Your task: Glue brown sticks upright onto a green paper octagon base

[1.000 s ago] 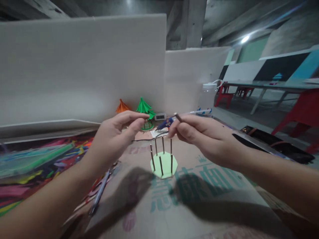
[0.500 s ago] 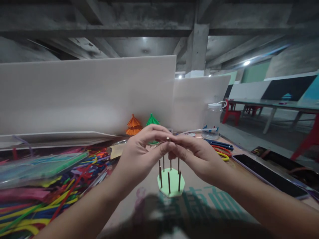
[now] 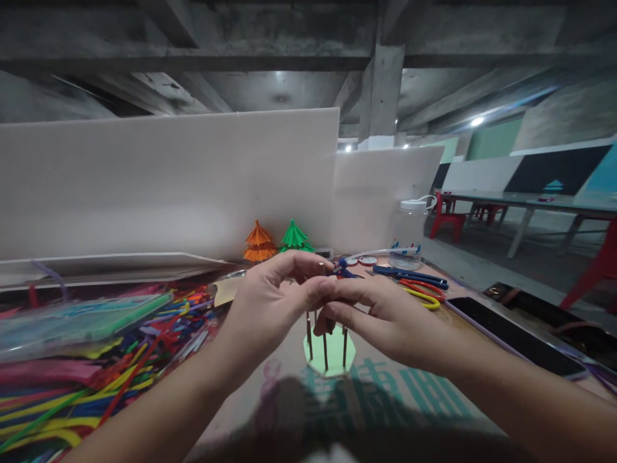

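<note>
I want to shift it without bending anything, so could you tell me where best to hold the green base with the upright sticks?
Probably pinch the flat green base by its near edge, coming in low from the front: thin sticks stand upright on it, and the left hand and right hand crowd their tops.

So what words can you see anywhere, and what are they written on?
Cardboard sheet: big teal printed characters, partly covered and blurred; they cannot be read.
Clear plastic jar: small blue and red marks low in front of it, too small to read.
There is no other text or number that can be read.
</note>
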A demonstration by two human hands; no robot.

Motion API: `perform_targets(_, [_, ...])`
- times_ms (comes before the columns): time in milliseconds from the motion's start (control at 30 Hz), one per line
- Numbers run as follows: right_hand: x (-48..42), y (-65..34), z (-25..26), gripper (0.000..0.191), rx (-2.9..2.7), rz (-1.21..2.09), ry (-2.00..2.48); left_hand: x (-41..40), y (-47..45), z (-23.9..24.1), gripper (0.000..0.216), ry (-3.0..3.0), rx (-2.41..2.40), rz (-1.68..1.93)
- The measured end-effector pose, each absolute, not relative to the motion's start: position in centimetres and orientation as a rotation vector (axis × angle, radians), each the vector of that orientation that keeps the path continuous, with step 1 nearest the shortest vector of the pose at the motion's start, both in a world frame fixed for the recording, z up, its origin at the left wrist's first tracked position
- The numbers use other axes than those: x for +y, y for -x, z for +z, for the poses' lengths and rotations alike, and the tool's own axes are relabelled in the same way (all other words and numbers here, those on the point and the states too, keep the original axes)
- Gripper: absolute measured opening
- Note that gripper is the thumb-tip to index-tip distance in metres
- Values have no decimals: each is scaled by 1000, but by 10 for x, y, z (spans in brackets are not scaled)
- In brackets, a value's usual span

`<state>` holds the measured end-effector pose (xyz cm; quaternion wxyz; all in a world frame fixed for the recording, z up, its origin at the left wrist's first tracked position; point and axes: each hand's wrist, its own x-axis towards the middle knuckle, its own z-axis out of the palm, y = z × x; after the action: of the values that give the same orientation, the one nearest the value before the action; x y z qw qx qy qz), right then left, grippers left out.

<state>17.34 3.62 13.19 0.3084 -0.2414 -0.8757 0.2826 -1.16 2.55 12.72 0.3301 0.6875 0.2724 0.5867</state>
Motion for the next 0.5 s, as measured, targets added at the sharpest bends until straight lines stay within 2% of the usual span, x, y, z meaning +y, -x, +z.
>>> perform_targets(200, [41, -171, 128, 20, -2262, 903, 624, 30, 14, 125, 47, -1753, 716, 1547])
perform_targets(267, [41, -171, 128, 20, -2248, 895, 634, 32, 14, 125, 51, -1749, 728, 1538])
perform_targets(433, [41, -172, 131, 20, -2249, 830, 645, 35, 17, 123, 22, -1772, 732, 1518])
perform_targets(500, [42, -172, 131, 19, -2253, 802, 668, 35, 18, 124, 17, -1766, 745, 1531])
